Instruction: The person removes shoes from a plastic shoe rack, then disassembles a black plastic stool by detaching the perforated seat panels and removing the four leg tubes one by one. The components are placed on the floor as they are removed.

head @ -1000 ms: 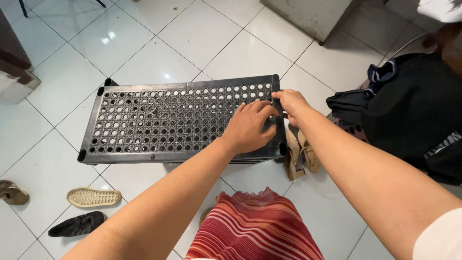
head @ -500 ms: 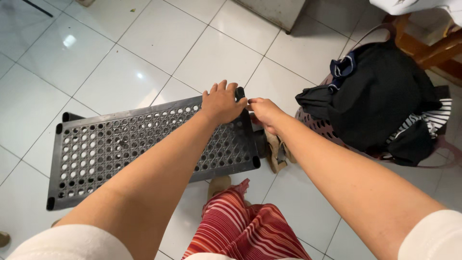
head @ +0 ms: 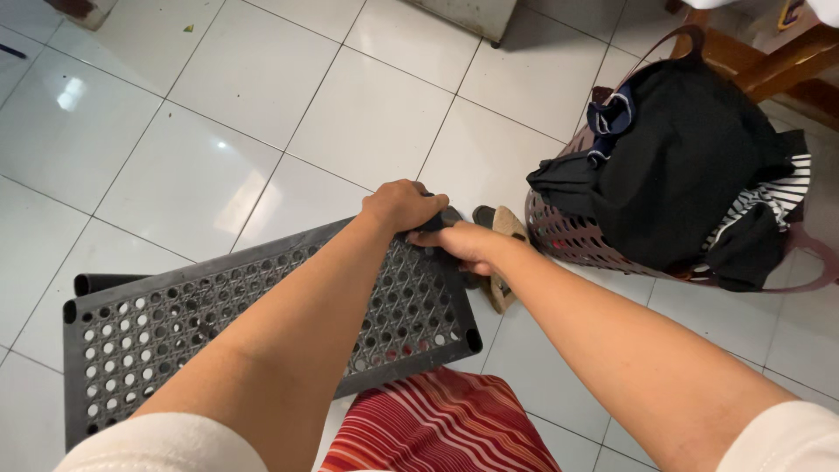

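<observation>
A black plastic rack shelf (head: 175,332) with rows of round holes lies across the white tiled floor below me. My left hand (head: 400,206) is closed over its far right corner. My right hand (head: 461,245) grips the same corner from the right side, fingers curled around the edge. Both arms reach forward over the shelf. My red striped skirt (head: 446,428) shows at the bottom.
A brown perforated laundry basket (head: 568,236) heaped with black and striped clothes (head: 690,166) stands to the right. A tan sandal (head: 502,262) lies between the basket and the shelf. A wooden chair (head: 786,61) is at the top right.
Both hands moved from the shelf's right side onto its far right corner and closed on it. The view shifted, so the shelf now sits lower and further left.
</observation>
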